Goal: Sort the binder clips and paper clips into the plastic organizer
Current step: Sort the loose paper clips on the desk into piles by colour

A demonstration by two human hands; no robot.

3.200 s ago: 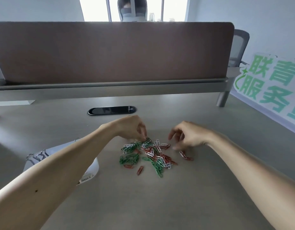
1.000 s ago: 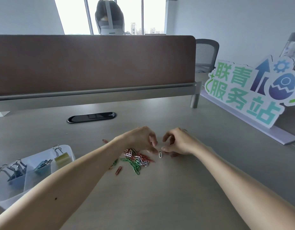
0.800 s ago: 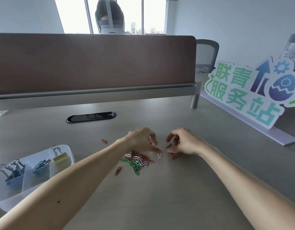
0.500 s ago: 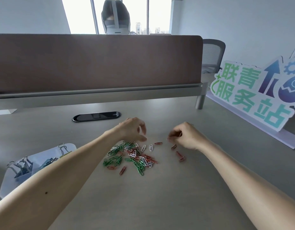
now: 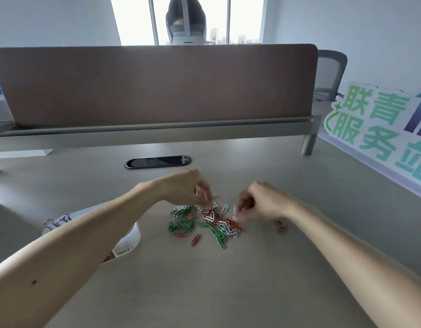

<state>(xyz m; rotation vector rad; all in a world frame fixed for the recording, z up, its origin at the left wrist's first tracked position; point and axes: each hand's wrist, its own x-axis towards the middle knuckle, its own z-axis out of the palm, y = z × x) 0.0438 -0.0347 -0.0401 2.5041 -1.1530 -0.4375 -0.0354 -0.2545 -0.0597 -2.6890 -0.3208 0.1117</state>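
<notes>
Green, red, white paper clips — between left hand and right hand

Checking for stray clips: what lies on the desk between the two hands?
Head view: a few loose white paper clips lie on the desk between the left hand and right hand.

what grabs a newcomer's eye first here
A heap of green, white and red wire paper clips lies on the beige desk, the left hand at its far edge, the right hand at its right. A white plastic organizer shows behind the left forearm; a green-lettered sign stands at right.
</notes>
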